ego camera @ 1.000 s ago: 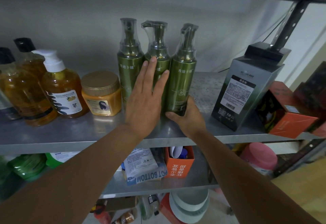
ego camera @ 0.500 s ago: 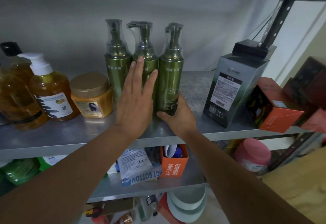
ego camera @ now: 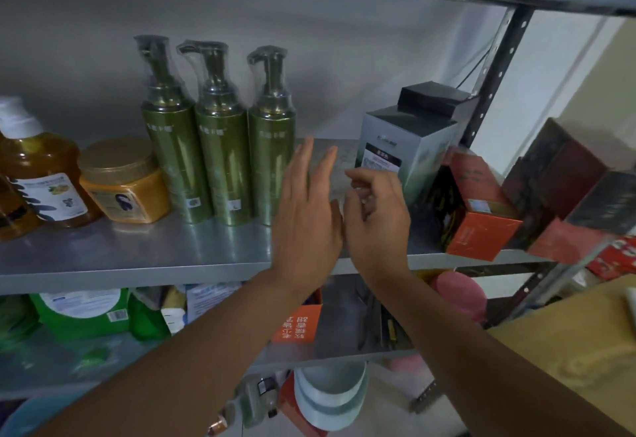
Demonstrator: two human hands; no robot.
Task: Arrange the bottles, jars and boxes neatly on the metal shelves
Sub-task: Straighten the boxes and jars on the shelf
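Clearly, the fingers of the left hand are straight and spread, gripping nothing, and the fingers of the right hand are loosely curled with nothing visible between them. Both hands hover side by side, almost touching, over the bare stretch of the metal shelf. That stretch lies between the three green pump bottles, upright in a tight row to the left, and the grey box just to the right. Beyond that box an orange box leans tilted at the shelf's front edge, with dark boxes piled askew behind it. Left of the bottles sit a gold-lidded jar and an amber pump bottle. The boxes look like the untidy part left to sort. The risk lies there: a nudge to the grey box could shove the leaning orange box off the edge, and a careless left wrist could tip the tall, narrow bottles.
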